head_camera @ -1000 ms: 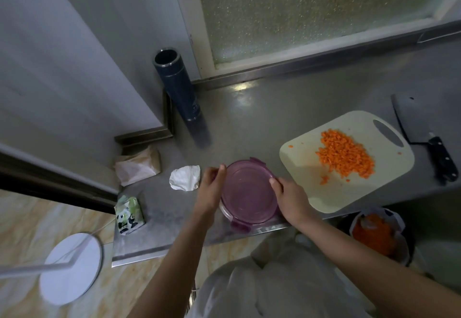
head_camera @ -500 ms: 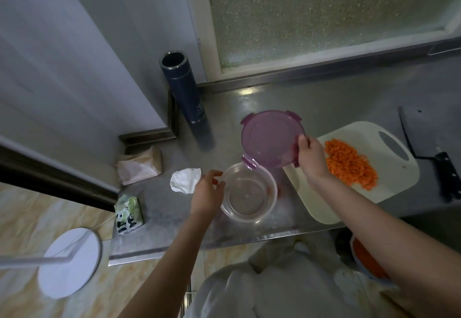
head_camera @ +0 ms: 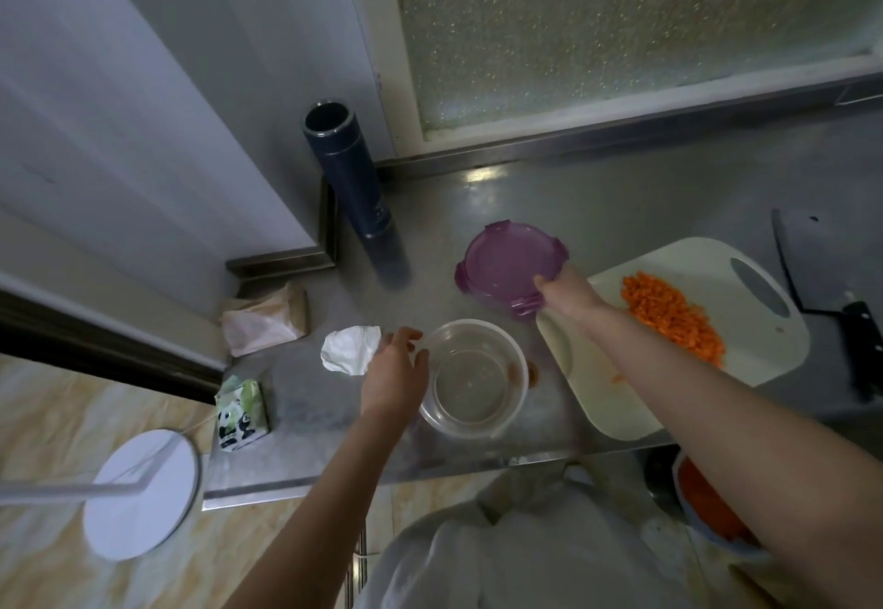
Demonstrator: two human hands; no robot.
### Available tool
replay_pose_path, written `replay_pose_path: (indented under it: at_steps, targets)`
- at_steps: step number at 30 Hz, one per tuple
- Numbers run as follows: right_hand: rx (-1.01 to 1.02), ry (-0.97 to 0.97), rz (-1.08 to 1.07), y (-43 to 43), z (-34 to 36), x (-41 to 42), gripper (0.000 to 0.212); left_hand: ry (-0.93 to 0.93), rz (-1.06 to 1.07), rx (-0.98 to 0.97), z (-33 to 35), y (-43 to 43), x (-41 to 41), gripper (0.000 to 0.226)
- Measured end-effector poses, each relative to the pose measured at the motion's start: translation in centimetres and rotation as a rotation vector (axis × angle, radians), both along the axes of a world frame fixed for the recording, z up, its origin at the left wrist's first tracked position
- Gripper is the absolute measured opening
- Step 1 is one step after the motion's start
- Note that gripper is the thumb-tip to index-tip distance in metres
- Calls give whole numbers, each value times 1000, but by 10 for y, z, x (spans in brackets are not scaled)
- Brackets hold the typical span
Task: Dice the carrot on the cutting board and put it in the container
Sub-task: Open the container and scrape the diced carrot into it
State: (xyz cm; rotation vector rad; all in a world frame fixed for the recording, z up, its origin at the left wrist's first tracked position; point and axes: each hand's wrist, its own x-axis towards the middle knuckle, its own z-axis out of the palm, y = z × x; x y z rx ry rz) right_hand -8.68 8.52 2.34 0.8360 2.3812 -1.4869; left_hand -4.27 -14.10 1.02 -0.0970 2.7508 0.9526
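Observation:
A clear round container [head_camera: 470, 378] stands open and empty near the steel counter's front edge. My left hand [head_camera: 393, 378] grips its left rim. The purple lid [head_camera: 507, 265] lies farther back on the counter, and my right hand [head_camera: 566, 290] holds its right edge. A pile of diced carrot [head_camera: 671, 316] sits on the pale cutting board [head_camera: 616, 398] to the right of the container.
A cleaver [head_camera: 831, 293] with a black handle lies right of the board. A dark tall flask [head_camera: 356, 195] stands at the back left. A crumpled tissue [head_camera: 349, 349], a paper packet [head_camera: 265, 324] and a panda tissue pack [head_camera: 240, 412] lie left. A bag of carrot scraps [head_camera: 707, 505] hangs below the counter.
My right hand lifted the purple lid off the container and carried it back onto the counter. My left hand stayed on the container's rim.

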Motion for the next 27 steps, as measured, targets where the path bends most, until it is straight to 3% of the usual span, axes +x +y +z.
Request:
replay_pose_path:
  at_steps: [3,7,13,17,21,23,27]
  targets:
    - [228,119,41,12,5,30,43,211,-155,-183,11,13,-5,40]
    - [351,285,-121,38,-7,80,40,351,-390,-214,20,51,-16,36]
    - [407,91,-370,76,-28,148,46,281,-650,-212,15,120,-34,31]
    - [302,-117,-473,84,-39,168,52,103,-795,-217,-1,147,-44,40]
    - [60,-219,-579,88,-43,168,7,-59,-836,-242,-13,167,-50,47]
    - [-5,-229,-625,90,-45,163,26,-99,-821,-274,-17,174,-52,52]
    - [-230,-242,-766,97,-36,160,26,-158,-783,-399,-29,180,-53,60]
